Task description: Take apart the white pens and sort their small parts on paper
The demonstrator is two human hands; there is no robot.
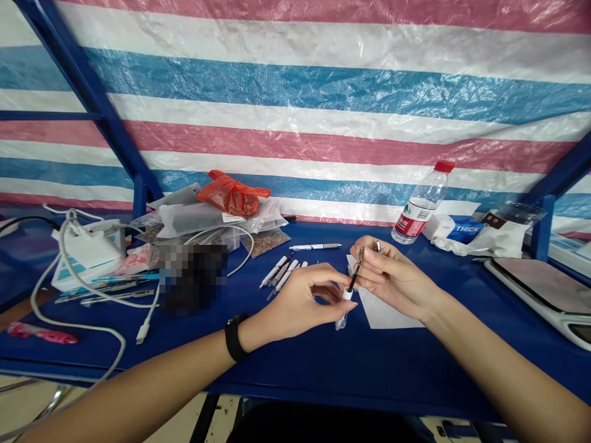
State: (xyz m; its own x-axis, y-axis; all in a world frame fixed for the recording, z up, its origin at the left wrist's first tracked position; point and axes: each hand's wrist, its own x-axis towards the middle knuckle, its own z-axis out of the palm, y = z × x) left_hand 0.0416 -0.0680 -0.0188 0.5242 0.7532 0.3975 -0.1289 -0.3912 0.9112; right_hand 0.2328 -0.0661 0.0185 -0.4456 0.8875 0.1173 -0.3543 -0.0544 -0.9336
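Thumb and fingers of my left hand [305, 298], which wears a black wristband [235, 338], pinch a pen barrel [347, 295] with a white band and a clear lower end. From its top rises a thin, dark pen refill [356, 271], tilted to the right. My right hand [392, 274] is closed on the refill's upper end; a small shiny metal piece [378, 247] also shows at its fingers. A sheet of white paper [388, 311] lies beneath the right hand. Several white pens [281, 274] rest beyond my left hand, with another white pen [315, 247] behind them.
Plastic bags [189, 219], a red bag [233, 195] and a pixelated dark object [191, 280] crowd the left, near white cables [62, 271]. On the right stand a water bottle [418, 212], a tissue pack [462, 229] and a scale [545, 289]. The blue table [295, 369] ends close to me.
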